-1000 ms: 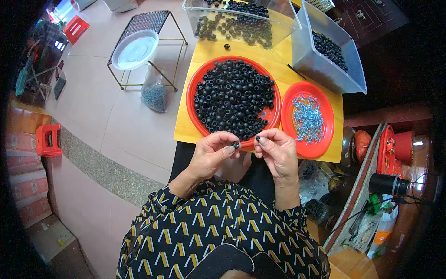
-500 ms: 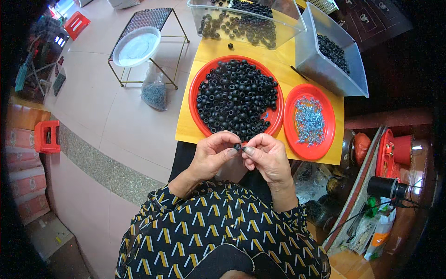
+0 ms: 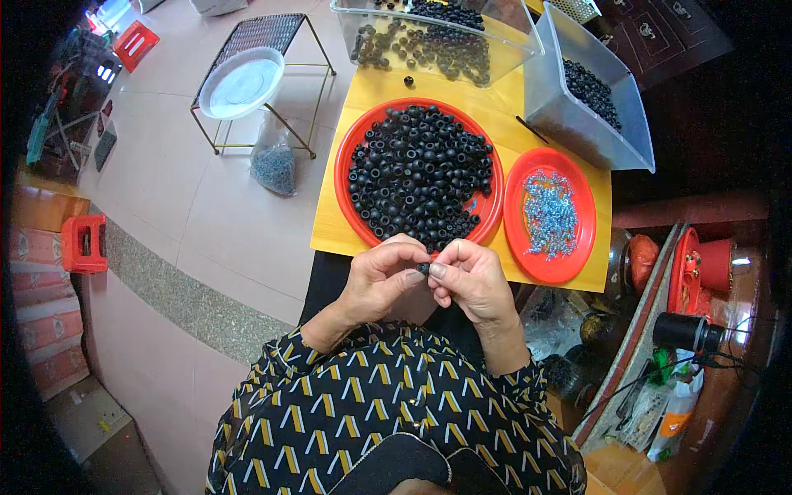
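Note:
Just off the near edge of the table, my left hand (image 3: 381,276) pinches a small black bead-like piece (image 3: 423,268) between thumb and fingertips. My right hand (image 3: 470,280) meets it there, thumb and finger closed against the same piece; whether it also grips something tiny is hidden. Right beyond my fingers lies a round red tray (image 3: 341,194) heaped with black hollow round pieces (image 3: 417,169). To its right, an oval red plate (image 3: 554,271) carries many small silvery-blue metal bits (image 3: 550,214).
Two clear plastic bins, one (image 3: 511,49) at the back and one (image 3: 569,124) at the right, hold more black pieces on the yellow tabletop (image 3: 330,223). A stool (image 3: 256,37) with a white basin (image 3: 242,82) stands left. Jars and bags crowd the lower right.
My fingertips have drawn closer together, and the black piece now sits between both hands. The left hand has shifted slightly to the right. The trays have not moved.

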Action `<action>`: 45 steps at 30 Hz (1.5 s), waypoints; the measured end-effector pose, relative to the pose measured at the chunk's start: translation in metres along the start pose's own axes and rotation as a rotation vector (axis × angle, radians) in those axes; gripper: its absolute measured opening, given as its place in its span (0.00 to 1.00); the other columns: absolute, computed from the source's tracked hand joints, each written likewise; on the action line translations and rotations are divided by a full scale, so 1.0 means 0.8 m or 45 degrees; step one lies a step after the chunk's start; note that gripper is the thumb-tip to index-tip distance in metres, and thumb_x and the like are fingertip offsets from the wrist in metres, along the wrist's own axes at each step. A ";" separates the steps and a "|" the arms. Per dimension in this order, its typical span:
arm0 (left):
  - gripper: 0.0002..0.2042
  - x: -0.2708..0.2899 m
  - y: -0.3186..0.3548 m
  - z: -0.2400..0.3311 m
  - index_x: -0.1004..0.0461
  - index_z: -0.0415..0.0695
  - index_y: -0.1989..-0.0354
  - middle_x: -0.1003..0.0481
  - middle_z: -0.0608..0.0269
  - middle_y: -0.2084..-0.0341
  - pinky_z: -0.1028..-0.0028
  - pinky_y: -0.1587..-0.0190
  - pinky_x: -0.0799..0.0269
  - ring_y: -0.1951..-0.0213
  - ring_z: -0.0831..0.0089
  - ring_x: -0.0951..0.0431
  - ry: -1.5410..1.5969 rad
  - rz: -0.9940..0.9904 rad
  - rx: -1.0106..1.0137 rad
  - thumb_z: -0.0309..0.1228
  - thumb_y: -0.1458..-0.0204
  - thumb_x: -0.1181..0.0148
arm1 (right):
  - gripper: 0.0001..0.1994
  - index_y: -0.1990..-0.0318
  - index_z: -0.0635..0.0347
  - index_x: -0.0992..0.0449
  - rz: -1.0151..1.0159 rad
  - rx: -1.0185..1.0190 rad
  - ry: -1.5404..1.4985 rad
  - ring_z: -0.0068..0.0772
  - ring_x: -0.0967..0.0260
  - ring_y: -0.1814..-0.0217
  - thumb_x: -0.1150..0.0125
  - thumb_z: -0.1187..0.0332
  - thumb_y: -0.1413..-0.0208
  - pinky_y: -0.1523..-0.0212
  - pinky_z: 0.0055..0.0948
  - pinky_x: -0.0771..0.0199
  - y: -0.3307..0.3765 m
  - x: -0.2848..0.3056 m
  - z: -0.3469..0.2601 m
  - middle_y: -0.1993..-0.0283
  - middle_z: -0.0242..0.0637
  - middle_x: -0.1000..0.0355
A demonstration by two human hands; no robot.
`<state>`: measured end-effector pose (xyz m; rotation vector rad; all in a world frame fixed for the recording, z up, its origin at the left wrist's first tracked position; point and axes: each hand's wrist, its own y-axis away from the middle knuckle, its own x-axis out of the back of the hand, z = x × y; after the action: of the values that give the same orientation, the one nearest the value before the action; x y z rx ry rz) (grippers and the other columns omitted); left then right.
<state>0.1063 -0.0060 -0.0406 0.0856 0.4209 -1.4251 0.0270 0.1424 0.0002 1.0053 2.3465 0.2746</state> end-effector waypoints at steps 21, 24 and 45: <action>0.05 -0.005 -0.020 0.019 0.28 0.38 0.71 0.33 0.64 0.78 0.78 0.72 0.40 0.74 0.76 0.35 -0.389 -0.155 -0.093 0.24 0.58 0.42 | 0.10 0.67 0.62 0.32 -0.264 -0.031 -0.102 0.12 0.41 0.81 0.47 0.63 0.46 0.81 0.11 0.41 0.003 0.006 0.007 0.78 0.26 0.36; 0.09 -0.005 -0.012 0.005 0.29 0.35 0.66 0.33 0.65 0.76 0.79 0.70 0.41 0.73 0.78 0.36 -0.235 -0.059 -0.099 0.22 0.58 0.42 | 0.10 0.66 0.62 0.31 -0.305 -0.079 0.019 0.12 0.41 0.79 0.47 0.63 0.46 0.81 0.11 0.40 -0.001 0.009 -0.003 0.77 0.25 0.36; 0.16 -0.015 0.041 -0.162 0.28 0.38 0.62 0.28 0.45 0.63 0.62 0.56 0.35 0.59 0.51 0.29 -0.970 -1.105 0.836 0.36 0.56 0.47 | 0.10 0.67 0.70 0.30 1.100 0.817 0.884 0.18 0.37 0.81 0.45 0.69 0.49 0.81 0.18 0.35 -0.060 0.181 -0.296 0.79 0.32 0.31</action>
<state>0.1068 0.0496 -0.1628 -0.1327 -0.7455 -2.2514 -0.2180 0.2201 0.1143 2.5755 2.4579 0.2032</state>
